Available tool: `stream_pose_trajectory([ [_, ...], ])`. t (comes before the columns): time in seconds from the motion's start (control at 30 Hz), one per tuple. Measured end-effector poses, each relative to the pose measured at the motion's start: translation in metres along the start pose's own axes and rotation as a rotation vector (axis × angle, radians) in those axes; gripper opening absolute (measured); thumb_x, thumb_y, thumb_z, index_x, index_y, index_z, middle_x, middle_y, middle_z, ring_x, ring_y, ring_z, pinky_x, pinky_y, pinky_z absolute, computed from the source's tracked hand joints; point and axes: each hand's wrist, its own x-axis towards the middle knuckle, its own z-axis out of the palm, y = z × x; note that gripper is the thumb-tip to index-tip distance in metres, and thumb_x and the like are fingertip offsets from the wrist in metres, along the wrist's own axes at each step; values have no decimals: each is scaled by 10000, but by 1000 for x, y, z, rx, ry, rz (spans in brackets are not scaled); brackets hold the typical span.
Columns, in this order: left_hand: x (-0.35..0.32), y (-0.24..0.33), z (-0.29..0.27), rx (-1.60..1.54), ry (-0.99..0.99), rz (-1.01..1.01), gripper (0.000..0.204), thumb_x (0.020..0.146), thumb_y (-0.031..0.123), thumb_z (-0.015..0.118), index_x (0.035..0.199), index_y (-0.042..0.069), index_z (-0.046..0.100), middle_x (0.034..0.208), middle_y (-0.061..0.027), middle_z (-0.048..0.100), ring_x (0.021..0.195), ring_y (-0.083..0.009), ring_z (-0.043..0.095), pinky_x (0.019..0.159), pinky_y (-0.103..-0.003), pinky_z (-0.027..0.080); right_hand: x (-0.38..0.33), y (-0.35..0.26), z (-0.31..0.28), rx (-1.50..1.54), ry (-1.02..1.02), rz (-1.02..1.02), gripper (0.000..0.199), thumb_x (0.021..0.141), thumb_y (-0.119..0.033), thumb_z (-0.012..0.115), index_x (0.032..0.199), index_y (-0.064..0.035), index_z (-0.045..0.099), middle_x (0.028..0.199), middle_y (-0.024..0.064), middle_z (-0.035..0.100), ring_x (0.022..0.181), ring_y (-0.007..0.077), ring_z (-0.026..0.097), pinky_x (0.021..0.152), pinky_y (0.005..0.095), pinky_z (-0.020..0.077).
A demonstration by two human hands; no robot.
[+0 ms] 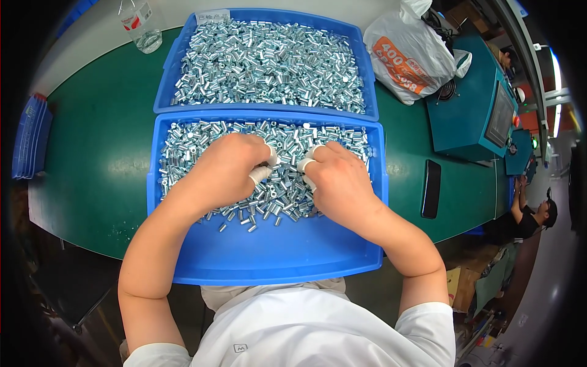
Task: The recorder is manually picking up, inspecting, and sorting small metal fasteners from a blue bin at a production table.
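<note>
A blue tray (263,273) in front of me holds a heap of small shiny metal sleeves (287,199), some showing hollow ends. The heap lies toward the tray's far side, with a few loose pieces at its near edge. Over the heap, left of the middle, my left hand (231,164) is closed, its fingers curled down among the sleeves. My right hand (340,178) is closed likewise, a short gap to the right. White covers wrap fingertips of both hands. Whatever lies between the fingers is hidden or too small to make out.
A second blue tray (166,79), filled with similar sleeves, adjoins the far side. On the green table (98,177) are a black phone (431,189), a white plastic bag (406,58), a clear bottle (140,27) and a teal machine (468,110). Another person (532,220) is far right.
</note>
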Motion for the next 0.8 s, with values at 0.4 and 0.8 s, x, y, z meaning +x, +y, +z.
stream_pose_trajectory([
  [0.4, -4, -1, -8, 259, -50, 26, 210, 676, -89, 652, 826, 53, 693, 854, -110, 635, 897, -332, 626, 767, -460, 525, 1, 17, -8, 65, -44, -10, 198, 721, 15, 736, 898, -64, 699, 857, 71, 624, 897, 302, 625, 739, 431, 529],
  [0.8, 3, 2, -2, 319, -50, 206, 296, 689, -84, 652, 915, 82, 745, 791, -69, 577, 835, -289, 588, 732, -420, 497, 1, 13, 0, 62, -6, 30, 206, 746, -48, 767, 942, -68, 709, 859, 68, 630, 893, 294, 633, 753, 422, 536],
])
